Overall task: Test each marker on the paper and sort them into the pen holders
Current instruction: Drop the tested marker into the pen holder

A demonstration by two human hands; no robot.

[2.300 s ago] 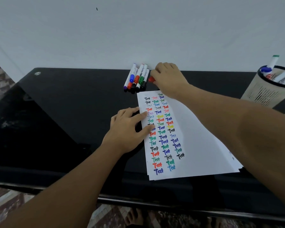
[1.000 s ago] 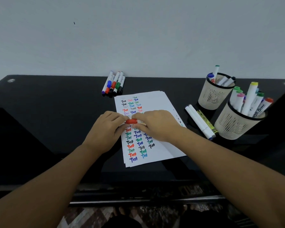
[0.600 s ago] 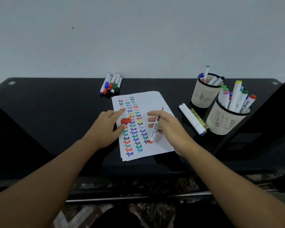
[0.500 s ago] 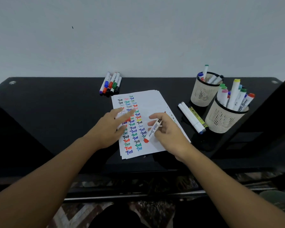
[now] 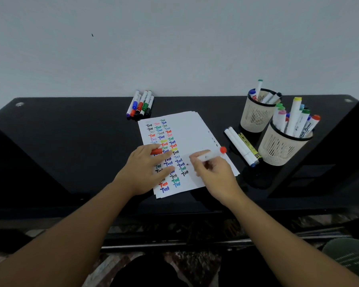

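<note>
Head view: marker [image 5: 210,155] tip blurred

Mid-frame: right hand [image 5: 214,170] gripping a marker [image 5: 210,155] over paper [image 5: 192,137]; left hand [image 5: 147,168] flat on paper, holding red cap [image 5: 157,151]. Right: two holders [image 5: 255,118].

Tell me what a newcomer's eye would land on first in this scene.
First, the white paper at the middle of the black table, lined with columns of colourful "Test" scribbles. Over it, the right hand holds a red-ended marker to the sheet while the left hand holds the red cap. At the right, two mesh pen holders bristle with markers.
</note>
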